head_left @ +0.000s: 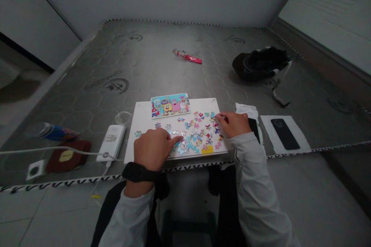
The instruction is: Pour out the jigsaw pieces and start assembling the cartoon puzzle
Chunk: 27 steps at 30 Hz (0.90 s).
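Note:
Many small jigsaw pieces (197, 133) lie loose on a white board (142, 114), mostly on its right half. My left hand (152, 146), with a black watch on its wrist, is low over the board's left-middle part. Its thumb stretches right toward the pieces, apart from the index finger; the other fingers are mostly hidden behind the hand. My right hand (235, 123) rests at the board's right edge, thumb and index finger pinched together at a puzzle piece (216, 120). A cartoon picture card (170, 105) lies across the board's far edge.
To the left are a white power bank (111, 142) with cables, a brown case (69, 157) and a clear-ended tube (55, 131). A black phone (285, 134) lies on white paper at right. Farther back are a dark cap (261, 63) and a red wrapper (189, 58).

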Motion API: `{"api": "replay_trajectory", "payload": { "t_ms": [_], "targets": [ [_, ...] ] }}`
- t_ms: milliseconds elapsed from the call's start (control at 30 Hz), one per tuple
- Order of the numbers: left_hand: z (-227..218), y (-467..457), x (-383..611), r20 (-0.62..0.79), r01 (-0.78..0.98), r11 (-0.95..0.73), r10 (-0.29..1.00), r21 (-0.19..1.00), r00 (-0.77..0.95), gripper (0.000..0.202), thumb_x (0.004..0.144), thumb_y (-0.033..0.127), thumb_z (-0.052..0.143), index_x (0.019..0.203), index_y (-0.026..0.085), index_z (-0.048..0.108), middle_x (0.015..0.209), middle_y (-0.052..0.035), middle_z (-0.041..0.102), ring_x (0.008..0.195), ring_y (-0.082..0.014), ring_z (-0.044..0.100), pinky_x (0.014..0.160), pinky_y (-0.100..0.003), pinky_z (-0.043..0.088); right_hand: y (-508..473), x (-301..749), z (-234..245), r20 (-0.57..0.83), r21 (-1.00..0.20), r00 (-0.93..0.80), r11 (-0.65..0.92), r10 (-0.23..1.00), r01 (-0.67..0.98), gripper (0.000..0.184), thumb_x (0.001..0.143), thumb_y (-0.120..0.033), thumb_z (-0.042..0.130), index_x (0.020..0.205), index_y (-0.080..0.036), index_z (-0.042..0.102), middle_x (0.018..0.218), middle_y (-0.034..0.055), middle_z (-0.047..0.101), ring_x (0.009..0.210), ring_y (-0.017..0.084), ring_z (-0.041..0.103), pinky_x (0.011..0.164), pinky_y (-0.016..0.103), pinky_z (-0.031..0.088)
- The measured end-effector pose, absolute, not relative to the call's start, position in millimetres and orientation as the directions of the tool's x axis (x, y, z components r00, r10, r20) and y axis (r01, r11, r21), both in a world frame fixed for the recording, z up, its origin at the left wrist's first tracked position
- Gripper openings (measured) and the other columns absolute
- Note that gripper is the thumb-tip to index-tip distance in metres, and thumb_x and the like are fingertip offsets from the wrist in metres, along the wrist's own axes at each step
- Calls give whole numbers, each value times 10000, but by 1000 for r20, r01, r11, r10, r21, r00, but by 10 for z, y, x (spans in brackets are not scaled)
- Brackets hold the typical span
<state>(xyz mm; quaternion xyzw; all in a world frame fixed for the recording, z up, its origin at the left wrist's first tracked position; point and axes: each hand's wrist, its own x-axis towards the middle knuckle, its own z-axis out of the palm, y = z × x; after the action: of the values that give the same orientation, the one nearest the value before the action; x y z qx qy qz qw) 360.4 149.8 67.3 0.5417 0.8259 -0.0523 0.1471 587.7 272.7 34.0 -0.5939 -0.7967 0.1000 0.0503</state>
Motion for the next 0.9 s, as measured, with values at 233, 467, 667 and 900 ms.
{"api": "replay_trajectory", "payload": {
  "t_ms": [233,467,667,900],
  "targets": [
    [694,1490,3605,-300,907,416,876,71,-378,547,860,715,534,795,243,802,745,-97,739,783,-319,696,684,-410,506,2711,5865,350,-61,-260,-327,301,943,918,320,978,-395,505,935,-278,799,870,48,780,849,233,659,864,431,318],
    [692,1490,3612,-300,909,411,877,69,-374,550,859,717,533,788,243,802,739,-98,737,776,-319,696,679,-409,503,2723,5858,326,11,-257,-317,310,948,915,309,978,-401,519,1071,-270,782,860,61,776,831,235,664,844,429,349],
    [673,1477,3591,-301,913,400,882,73,-363,574,865,729,508,799,242,804,731,-100,733,758,-313,689,655,-398,486,2718,5853,300,-38,-305,-355,328,934,894,312,967,-423,531,912,-276,800,867,36,786,836,215,671,863,427,340],
    [670,1472,3593,-296,913,401,883,73,-364,588,863,738,495,800,240,802,742,-105,739,765,-310,689,648,-384,472,2717,5827,301,-26,-315,-365,339,931,887,322,984,-444,515,958,-267,782,815,25,773,820,215,676,845,420,338]
  ]
}}
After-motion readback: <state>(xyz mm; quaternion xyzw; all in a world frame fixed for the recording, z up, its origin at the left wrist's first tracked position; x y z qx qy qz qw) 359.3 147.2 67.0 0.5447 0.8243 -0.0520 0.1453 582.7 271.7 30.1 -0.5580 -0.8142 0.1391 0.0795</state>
